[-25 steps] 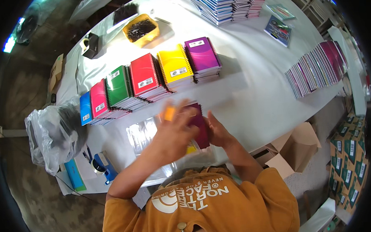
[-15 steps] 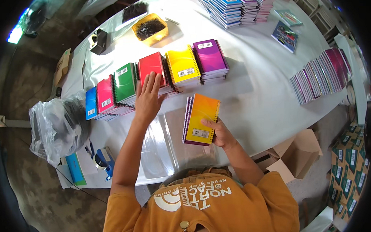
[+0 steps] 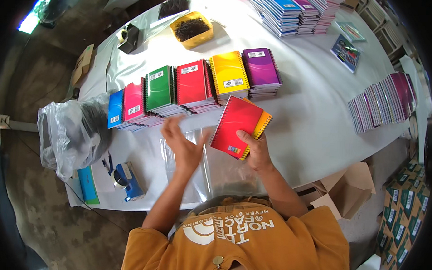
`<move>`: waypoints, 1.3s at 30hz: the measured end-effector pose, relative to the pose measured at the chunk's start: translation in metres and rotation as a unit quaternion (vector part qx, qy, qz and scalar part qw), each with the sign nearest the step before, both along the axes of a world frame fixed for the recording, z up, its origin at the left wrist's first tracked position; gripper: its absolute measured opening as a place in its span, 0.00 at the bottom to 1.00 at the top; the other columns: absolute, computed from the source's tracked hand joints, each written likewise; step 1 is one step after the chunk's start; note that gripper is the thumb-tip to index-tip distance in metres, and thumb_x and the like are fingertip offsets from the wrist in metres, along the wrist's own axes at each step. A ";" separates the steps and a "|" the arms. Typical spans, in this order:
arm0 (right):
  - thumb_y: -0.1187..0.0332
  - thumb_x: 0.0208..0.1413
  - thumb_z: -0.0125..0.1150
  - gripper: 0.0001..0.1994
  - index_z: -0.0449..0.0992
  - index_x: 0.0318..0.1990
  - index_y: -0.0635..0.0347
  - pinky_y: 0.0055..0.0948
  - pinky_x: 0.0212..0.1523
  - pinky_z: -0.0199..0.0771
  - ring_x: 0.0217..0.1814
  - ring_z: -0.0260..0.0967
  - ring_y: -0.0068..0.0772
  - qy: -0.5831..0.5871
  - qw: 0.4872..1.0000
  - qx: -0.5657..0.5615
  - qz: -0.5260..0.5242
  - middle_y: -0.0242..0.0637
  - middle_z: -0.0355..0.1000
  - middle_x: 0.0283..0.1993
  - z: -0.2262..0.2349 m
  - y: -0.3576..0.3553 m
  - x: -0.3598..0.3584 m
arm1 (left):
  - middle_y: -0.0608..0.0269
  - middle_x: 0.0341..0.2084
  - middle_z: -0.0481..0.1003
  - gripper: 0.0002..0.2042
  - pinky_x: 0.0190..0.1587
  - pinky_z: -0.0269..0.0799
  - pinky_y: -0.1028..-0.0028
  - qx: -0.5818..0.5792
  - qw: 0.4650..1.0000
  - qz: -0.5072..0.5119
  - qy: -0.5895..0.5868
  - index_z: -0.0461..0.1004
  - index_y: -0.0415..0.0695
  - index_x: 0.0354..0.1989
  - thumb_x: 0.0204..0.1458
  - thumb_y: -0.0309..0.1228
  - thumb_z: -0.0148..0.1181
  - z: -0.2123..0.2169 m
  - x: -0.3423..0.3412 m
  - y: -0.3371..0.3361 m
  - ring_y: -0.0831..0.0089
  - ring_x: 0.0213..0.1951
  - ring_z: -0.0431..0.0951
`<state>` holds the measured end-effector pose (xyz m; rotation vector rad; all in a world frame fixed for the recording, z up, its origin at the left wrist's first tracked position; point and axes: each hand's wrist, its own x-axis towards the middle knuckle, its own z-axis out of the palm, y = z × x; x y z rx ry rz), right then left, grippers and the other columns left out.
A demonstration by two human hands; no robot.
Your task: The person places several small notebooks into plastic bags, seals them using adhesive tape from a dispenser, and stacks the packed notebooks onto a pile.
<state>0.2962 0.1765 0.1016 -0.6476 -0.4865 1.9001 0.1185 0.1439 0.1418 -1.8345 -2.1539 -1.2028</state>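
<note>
My right hand (image 3: 256,148) grips a small pile of spiral notebooks, thumb on top. A red notebook (image 3: 238,124) lies uppermost, with a yellow notebook (image 3: 264,122) showing from under its right side. Left of them, my left hand (image 3: 184,146) is raised with its fingers apart, slightly blurred, touching no notebook. Beyond my hands runs a row of notebook stacks: blue (image 3: 115,108), pink (image 3: 134,101), green (image 3: 159,89), red (image 3: 191,82), yellow (image 3: 229,73) and purple (image 3: 261,67). Clear plastic sleeves (image 3: 190,181) lie on the table beneath my left hand.
A yellow tub (image 3: 200,39) of black coils and a black tape dispenser (image 3: 129,38) stand behind the row. A blue tape dispenser (image 3: 131,179) and a plastic bag (image 3: 73,135) are at left. More notebooks (image 3: 383,103) lie at right, near an open cardboard box (image 3: 347,187).
A red notebook now lies on the yellow one in my right hand. My left hand has come back from the red stack toward me. The view has shifted slightly.
</note>
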 end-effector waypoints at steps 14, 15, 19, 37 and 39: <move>0.69 0.52 0.62 0.18 0.68 0.50 0.62 0.30 0.44 0.76 0.43 0.73 0.28 0.030 0.998 -0.041 0.040 0.36 0.72 0.44 0.009 -0.039 0.006 | 0.53 0.25 0.77 0.17 0.30 0.70 0.65 -0.145 0.975 0.008 0.168 0.78 0.54 0.46 0.47 0.41 0.63 0.025 -0.128 0.043 0.54 0.27 0.77; 0.68 0.52 0.62 0.19 0.68 0.50 0.61 0.30 0.44 0.76 0.44 0.73 0.28 0.027 0.999 -0.033 0.024 0.36 0.72 0.44 0.013 -0.047 0.008 | 0.53 0.25 0.77 0.17 0.30 0.70 0.65 -0.123 0.968 -0.011 0.218 0.78 0.55 0.46 0.47 0.42 0.64 0.023 -0.127 0.046 0.54 0.27 0.77; 0.67 0.52 0.62 0.20 0.68 0.51 0.62 0.30 0.45 0.75 0.45 0.72 0.27 0.017 0.998 -0.018 -0.058 0.36 0.72 0.45 0.024 -0.094 0.017 | 0.52 0.32 0.79 0.15 0.36 0.71 0.66 -0.194 0.966 -0.080 0.151 0.78 0.51 0.44 0.48 0.41 0.63 0.038 -0.144 0.054 0.55 0.34 0.79; 0.50 0.54 0.58 0.27 0.66 0.55 0.58 0.29 0.47 0.74 0.46 0.71 0.26 -0.007 0.937 -0.063 -0.344 0.33 0.73 0.47 0.017 -0.397 -0.073 | 0.55 0.21 0.71 0.17 0.33 0.72 0.63 -0.092 0.516 -0.765 -0.375 0.69 0.39 0.26 0.58 0.41 0.49 0.070 -0.013 -0.164 0.60 0.27 0.74; 0.45 0.55 0.53 0.28 0.66 0.55 0.55 0.28 0.47 0.74 0.45 0.72 0.24 0.017 0.934 -0.011 -0.356 0.32 0.72 0.48 0.005 -0.404 -0.094 | 0.54 0.23 0.73 0.13 0.37 0.72 0.59 -0.182 0.230 -0.900 -0.322 0.69 0.39 0.27 0.54 0.38 0.54 0.076 0.016 -0.201 0.57 0.29 0.75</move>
